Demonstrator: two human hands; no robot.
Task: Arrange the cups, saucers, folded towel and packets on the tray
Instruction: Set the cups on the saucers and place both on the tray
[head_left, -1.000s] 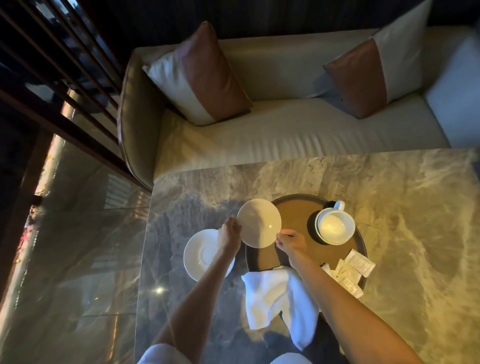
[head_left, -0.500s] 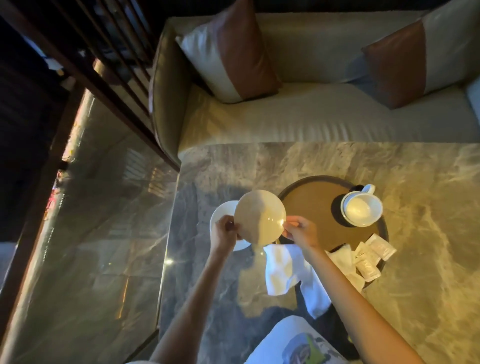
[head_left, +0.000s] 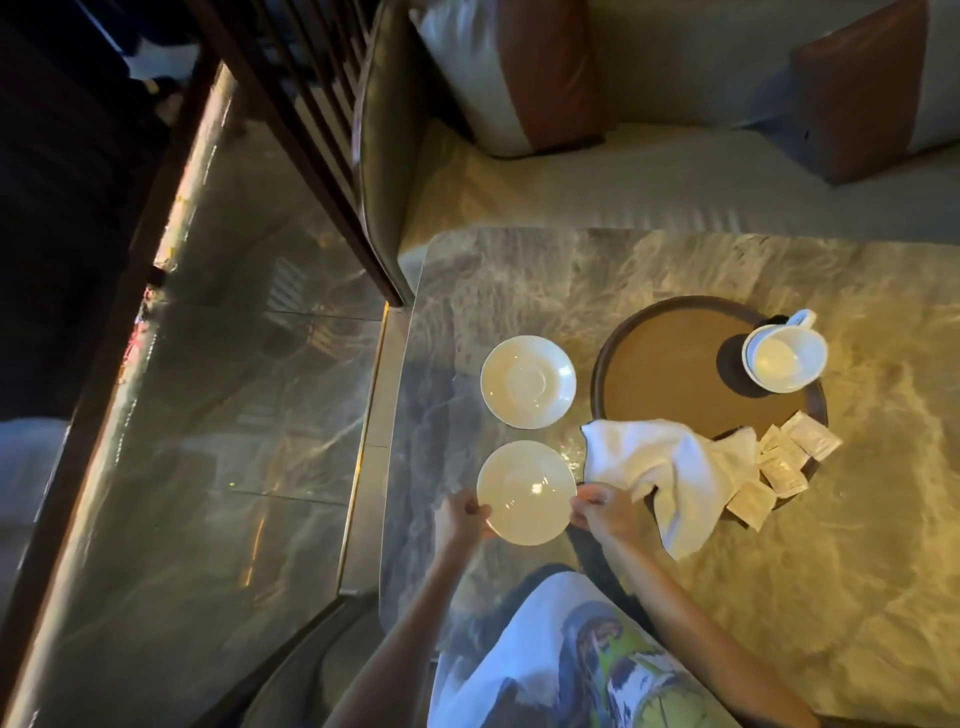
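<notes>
Counter (head_left: 675, 260): veined marble, glossy, warmly lit; it carries everything listed.
Near saucer (head_left: 526, 492): white, level, held by its rim between both hands just left of the towel. I cannot tell whether it rests on the marble or hangs just above it.
Left hand (head_left: 460, 519): fingers curled round the saucer's left rim.
Right hand (head_left: 605, 514): pinches the right rim, close beside the towel.
Far saucer (head_left: 528, 382): white, right way up, alone on the counter just left of the tray.
Tray (head_left: 670, 369): round, dark rim, brown floor, mostly bare.
Cup (head_left: 784, 358): white, handled, upright on the tray's far-right part (possibly two nested; too small to settle).
Towel (head_left: 670, 467): white and rumpled, draped over the tray's near-left rim and trailing onto the counter.
Packets (head_left: 784, 462): pale sachets clustered on the near-right rim.
Step in hand: likely moving the saucer to the tray.
Handling: keep it level, lift it clear of the rim and towel rather than sliding it, and set it on the bare floor left of the cup. Leave room for the second saucer, and release only once it sits flat.
Sofa (head_left: 571, 197): pale, beyond the counter, with two cream-and-brown cushions (head_left: 519, 78).
Screen (head_left: 291, 104): dark wooden slats, left.
Floor (head_left: 234, 415): polished stone, reflective.
</notes>
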